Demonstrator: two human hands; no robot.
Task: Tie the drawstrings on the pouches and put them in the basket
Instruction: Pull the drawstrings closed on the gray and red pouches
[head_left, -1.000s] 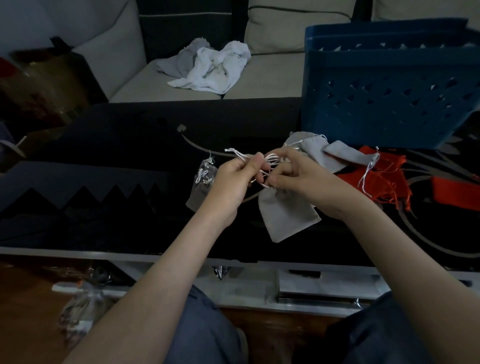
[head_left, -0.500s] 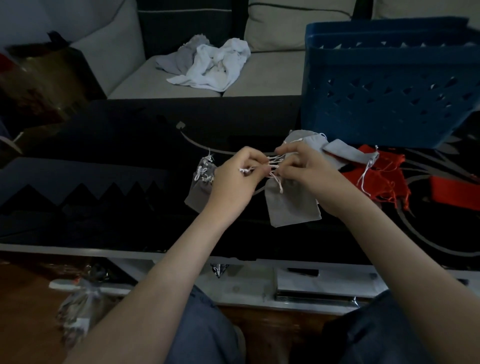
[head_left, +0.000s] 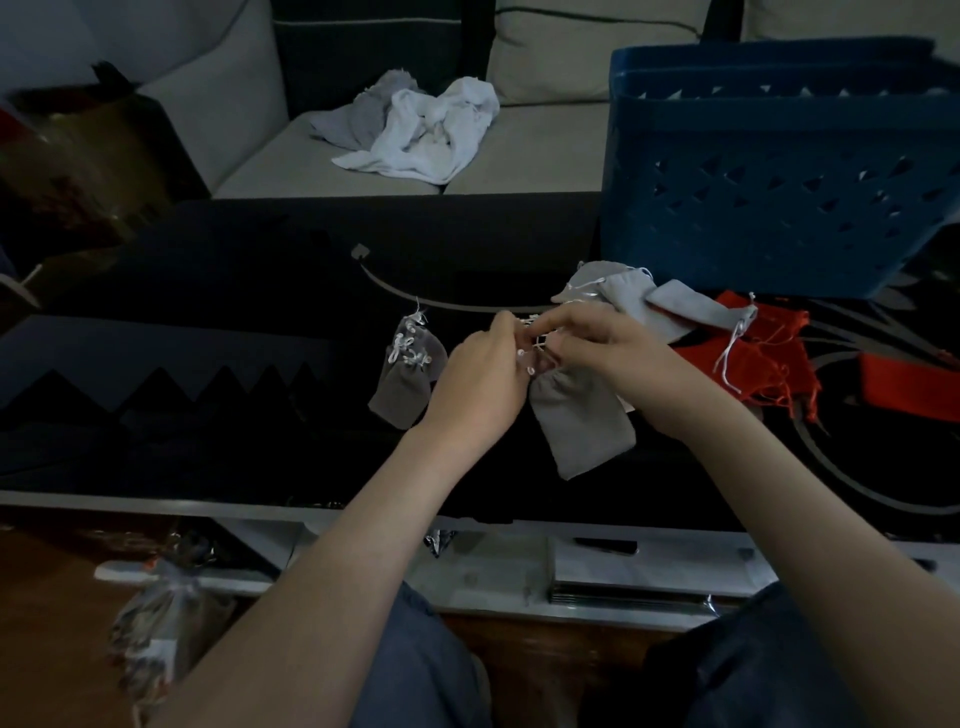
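Drawstrings (head_left: 539, 343) vanish between pinching fingers (head_left: 567, 322) (knot unreadable) above pouch (head_left: 582, 423).

There is one blue basket (head_left: 779, 171), what looks like five grey pouches (head_left: 582, 421), at least two red pouches (head_left: 758, 358) in a tangle, and two cloths (head_left: 431, 135).

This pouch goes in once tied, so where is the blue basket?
In the head view, the blue basket sits at the far right of the table, directly behind the loose grey pouches and red pouches.
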